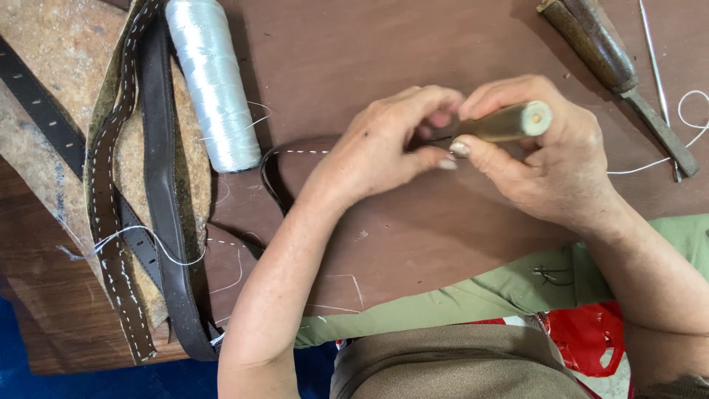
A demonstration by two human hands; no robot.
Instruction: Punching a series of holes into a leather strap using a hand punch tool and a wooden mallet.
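Carefully, my right hand [550, 159] gripped the wooden-handled awl [506, 123] in closed fingers while my left hand [384, 144] pinched the dark leather strap [275, 174] on the brown work surface [384, 44] — best held taut, the tip square to the stitch line.

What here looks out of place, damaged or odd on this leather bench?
Nothing looks damaged or spilled. The left hand pinches a dark strap beside the wooden-handled awl that the right hand grips. Loose white thread trails across the stitched leather straps at left, below the thread spool.
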